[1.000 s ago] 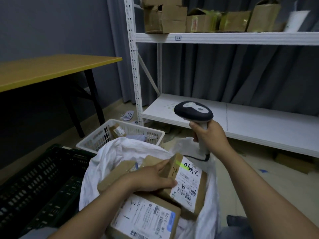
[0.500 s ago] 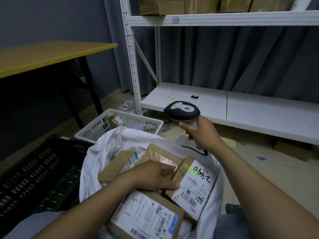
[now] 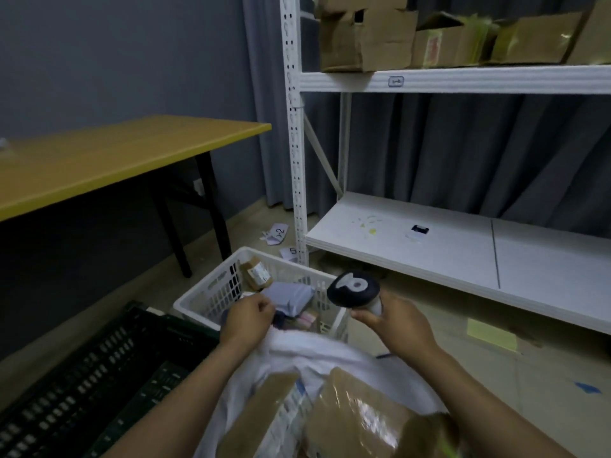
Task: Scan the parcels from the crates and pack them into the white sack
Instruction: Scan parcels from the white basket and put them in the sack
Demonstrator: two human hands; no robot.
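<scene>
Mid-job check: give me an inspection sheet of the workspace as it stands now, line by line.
Surface: tan floor carries the crates and the sack.
Job's things: white sack is open with brown parcels inside. The white crate holds a grey parcel and a small brown parcel. The black crate sits beside it, contents unclear.
Clutter: paper scraps, a yellow sheet and a blue mark on the floor.
Grippers: left hand is curled over the white crate, hold unclear. The right hand grips the scanner.
Cables: a short dark cable shows under the right hand.
Surroundings: white rack with cardboard boxes, yellow table, grey curtain.
</scene>
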